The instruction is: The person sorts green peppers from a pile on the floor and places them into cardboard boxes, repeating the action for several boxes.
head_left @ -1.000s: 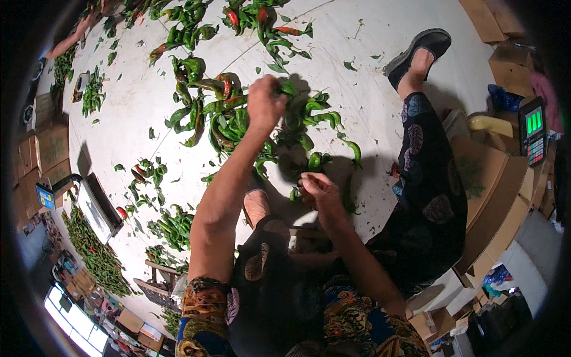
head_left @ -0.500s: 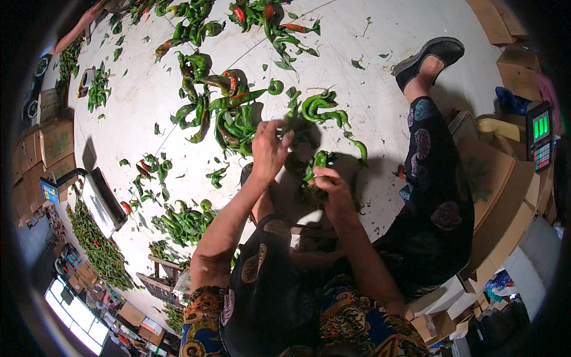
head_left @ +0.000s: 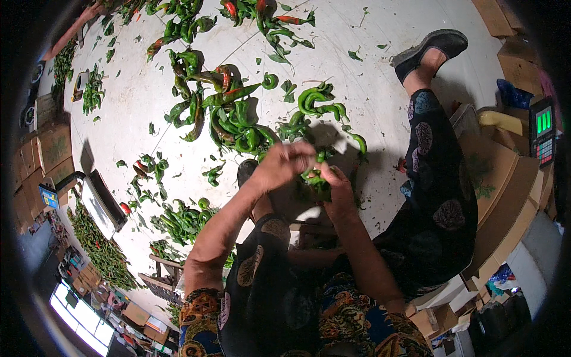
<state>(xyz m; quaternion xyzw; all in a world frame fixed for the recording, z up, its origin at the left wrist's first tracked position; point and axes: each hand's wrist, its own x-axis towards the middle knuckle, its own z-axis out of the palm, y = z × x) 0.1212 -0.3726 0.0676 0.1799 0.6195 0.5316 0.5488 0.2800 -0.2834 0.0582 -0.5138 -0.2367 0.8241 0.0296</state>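
Between my two hands is a small bunch of curled green chili peppers [head_left: 316, 185]. My right hand [head_left: 340, 189] closes on the bunch, thumb and fingers pressed at its right side. My left hand [head_left: 284, 165] reaches over from the left, its fingers smeared by motion right beside the peppers; whether they grip anything is unclear. Just beyond the left hand lie a pile of green peppers [head_left: 242, 124] and a few more green peppers [head_left: 294, 127]. Farther right, curled green peppers [head_left: 318, 102] rest on the pale floor [head_left: 357, 77].
More pepper heaps [head_left: 184, 221] lie to the left, some with red ones. A scale [head_left: 98, 202] stands at left near a long pepper mass [head_left: 98, 247]. Cardboard boxes [head_left: 505, 196] and a lit display [head_left: 542, 128] are at right. Another person's arm [head_left: 71, 30] shows far left.
My left hand has come nearer and to the right, from beside the pile to the peppers at my right hand. Green peppers now show where the left hand's shadow was.
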